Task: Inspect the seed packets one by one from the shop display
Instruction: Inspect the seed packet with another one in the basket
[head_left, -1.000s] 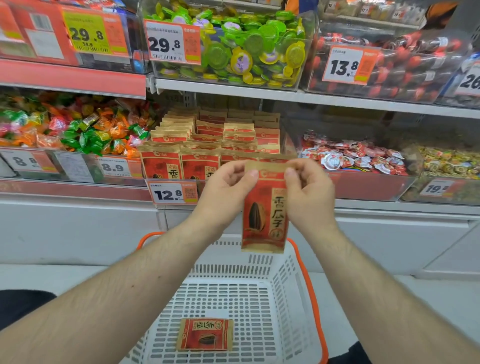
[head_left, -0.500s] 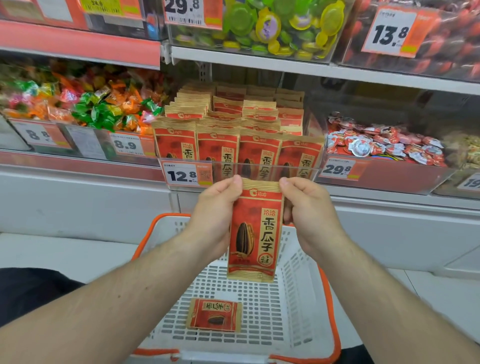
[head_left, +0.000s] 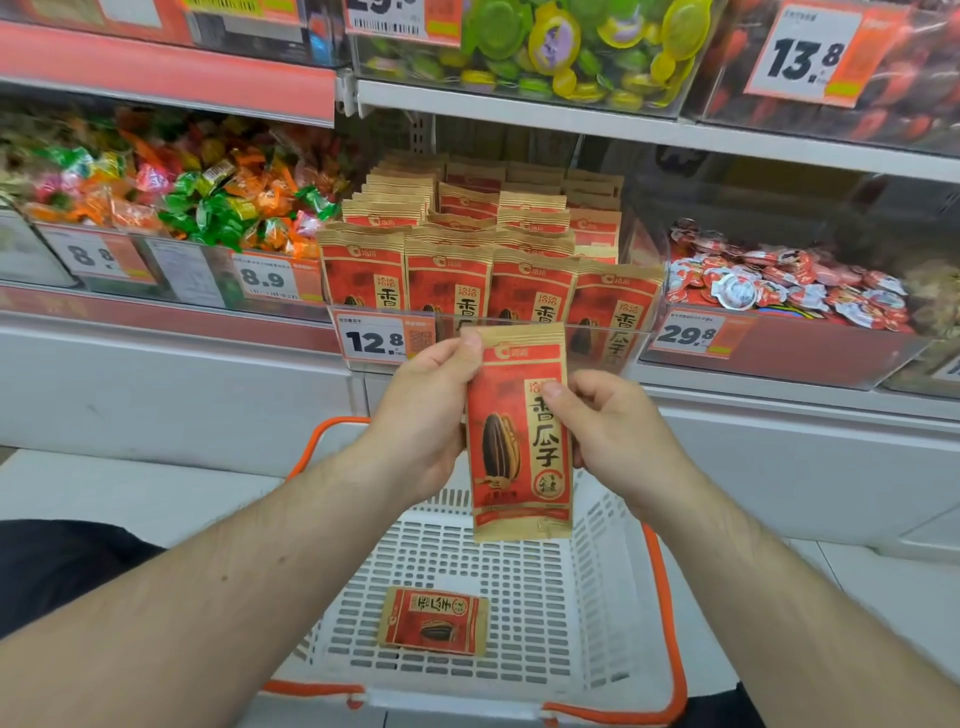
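In the centre of the frame a red and tan seed packet (head_left: 521, 431) stands upright in the air, held by both hands above a white basket (head_left: 597, 597) with an orange rim. The left hand (head_left: 423, 415) pinches the packet's upper left corner, thumb tip on the front just below the top seal and the other fingers hidden behind it. The right hand (head_left: 613, 426) grips the right edge at mid-height, thumb pressed on the printed face and fingers curled round the back. The packet shows a dark sunflower seed drawing and large black characters.

A second packet (head_left: 434, 621) of the same kind lies flat on the basket floor, in the lower centre of the frame, turned sideways.

Behind the hands, at centre, the display bin (head_left: 613, 332) holds rows of matching packets (head_left: 447, 280) standing upright, with a price tag (head_left: 371, 340) reading 12.8 on its front left. In the left of the frame sits a bin of mixed wrapped candies (head_left: 208, 202), tagged 8.9. At right is a bin of small red and white sweets (head_left: 779, 283), tagged 29.8. On the upper shelf, green and yellow round sweets (head_left: 561, 47) fill a clear box.
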